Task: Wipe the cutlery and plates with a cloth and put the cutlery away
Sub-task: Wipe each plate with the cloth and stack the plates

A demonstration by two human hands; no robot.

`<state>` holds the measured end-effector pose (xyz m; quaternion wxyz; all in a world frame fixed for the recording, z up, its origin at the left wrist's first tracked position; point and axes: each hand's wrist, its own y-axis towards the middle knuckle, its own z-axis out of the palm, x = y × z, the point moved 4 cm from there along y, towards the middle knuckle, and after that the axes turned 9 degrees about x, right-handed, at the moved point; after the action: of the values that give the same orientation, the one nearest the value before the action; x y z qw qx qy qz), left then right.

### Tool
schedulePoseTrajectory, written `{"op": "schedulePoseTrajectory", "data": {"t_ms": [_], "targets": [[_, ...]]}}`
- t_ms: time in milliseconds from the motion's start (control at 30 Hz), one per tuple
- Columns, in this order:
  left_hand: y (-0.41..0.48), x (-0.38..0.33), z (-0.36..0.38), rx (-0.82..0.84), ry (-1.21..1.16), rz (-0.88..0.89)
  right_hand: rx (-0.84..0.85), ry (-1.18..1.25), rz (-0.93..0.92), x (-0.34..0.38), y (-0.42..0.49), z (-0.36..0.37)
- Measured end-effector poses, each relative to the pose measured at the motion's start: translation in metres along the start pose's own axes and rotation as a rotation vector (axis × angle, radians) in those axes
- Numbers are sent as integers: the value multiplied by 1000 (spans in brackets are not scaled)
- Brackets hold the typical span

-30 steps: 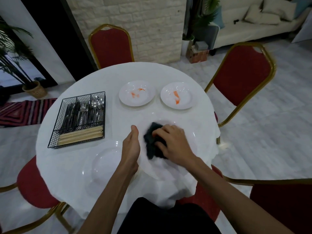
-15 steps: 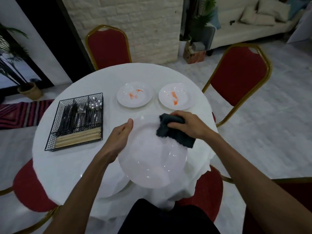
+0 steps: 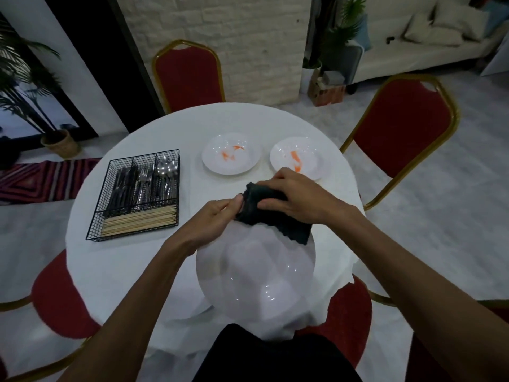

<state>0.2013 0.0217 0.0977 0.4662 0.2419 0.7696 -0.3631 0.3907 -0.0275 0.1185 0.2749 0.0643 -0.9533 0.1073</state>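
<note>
The left hand (image 3: 217,219) grips the far-left rim of a big white plate (image 3: 256,271), tilted over the table's (image 3: 110,266) near edge. The right hand (image 3: 297,197) pinches a dark cloth (image 3: 272,219) onto its far rim. Two stained plates (image 3: 230,154) sit farther back, and the wire basket (image 3: 93,235) of cutlery is at the left.

Left hand (image 3: 217,216) pinching, right hand (image 3: 298,198) gripping, held close together

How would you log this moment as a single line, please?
step: wiping | left hand: holds raised large plate | right hand: grips dark cloth at its far rim | pending: two stained plates
</note>
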Motion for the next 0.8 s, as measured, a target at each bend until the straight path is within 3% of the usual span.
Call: {"op": "schedulePoseTrajectory", "data": {"t_ms": [100,200,367,500,567,633,700,800], "targets": [[0,2,0,29,-4,17,48,122,-9,10,10,16],[-2,2,-7,-78,-56,59,-59,380,113,-9,9,21],[-6,13,-34,-572,-184,26,-471,1066,451,-40,-14,66],[-14,30,-4,-803,-418,-26,-509,1453,672,-36,-23,100],[-10,50,6,-652,-596,-46,-459,1357,651,-43,-24,83],[-5,56,-2,-307,-695,-68,-370,1125,575,-53,-27,52],[-1,45,-7,16,-686,-120,-201,858,468,-56,-28,17],[6,15,2,194,-534,-154,73,509,311,-38,-15,-11]]}}
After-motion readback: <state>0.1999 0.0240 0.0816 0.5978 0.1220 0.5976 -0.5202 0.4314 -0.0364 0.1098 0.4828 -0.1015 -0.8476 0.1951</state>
